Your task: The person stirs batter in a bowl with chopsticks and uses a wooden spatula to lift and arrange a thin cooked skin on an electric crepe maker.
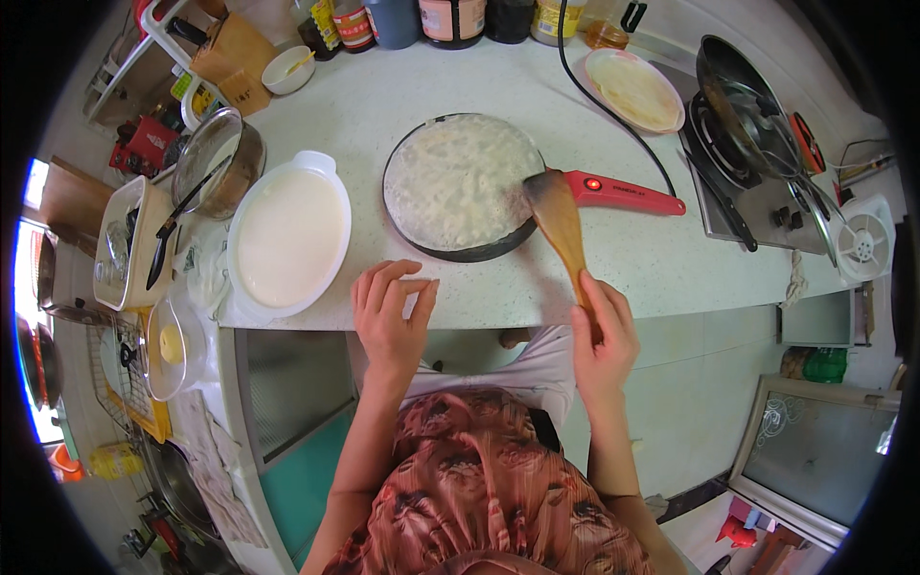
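Note:
My right hand point(605, 338) is closed around the handle of a wooden spatula point(559, 223), whose darkened blade lies at the right rim of a round electric crepe pan. A thin pale crepe point(463, 180) with a bubbly surface covers the pan's dark plate. The pan's red handle point(632, 195) points right, with a lit button and a black cord at its end. My left hand point(392, 316) is empty, fingers curled and a gap between thumb and forefinger, just below the pan. Left of it stands a white oval dish point(291, 233) of pale batter.
A plate of cooked crepes point(636, 90) stands at the back right, near a knife point(722, 201) and a wok point(747, 108) on the gas stove. At left are a steel pot point(248, 165) and a plastic bin point(129, 244). A small white bowl point(287, 70) and several bottles line the back.

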### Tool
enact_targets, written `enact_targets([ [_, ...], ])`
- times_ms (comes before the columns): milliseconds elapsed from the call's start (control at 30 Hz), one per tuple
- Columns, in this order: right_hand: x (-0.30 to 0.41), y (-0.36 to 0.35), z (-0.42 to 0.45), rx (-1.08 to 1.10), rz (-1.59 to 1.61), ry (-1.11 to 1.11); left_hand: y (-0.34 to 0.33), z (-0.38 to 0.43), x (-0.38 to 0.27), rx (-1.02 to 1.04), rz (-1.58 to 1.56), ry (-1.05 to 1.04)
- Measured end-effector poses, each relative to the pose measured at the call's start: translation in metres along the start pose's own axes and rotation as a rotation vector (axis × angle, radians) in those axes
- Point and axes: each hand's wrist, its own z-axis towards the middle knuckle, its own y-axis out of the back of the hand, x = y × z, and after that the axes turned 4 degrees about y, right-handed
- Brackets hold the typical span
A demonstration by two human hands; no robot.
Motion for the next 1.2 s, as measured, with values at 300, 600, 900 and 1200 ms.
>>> enact_targets([
  [300,-0.017,0.02,-0.01,0.003,-0.029,-0.086,-0.002,0.001,-0.006,-0.001,0.028,0.019],
  [600,-0.018,0.011,-0.009,0.033,-0.186,0.001,-0.009,0.033,-0.011,0.051,0.159,0.033],
  [900,-0.007,0.012,-0.001,0.043,-0.104,-0.025,-0.014,0.05,-0.003,0.042,0.193,0.083],
  [1200,-0.005,0.01,0.006,0.019,-0.074,0.024,-0.016,0.069,0.011,0.068,0.162,0.096],
])
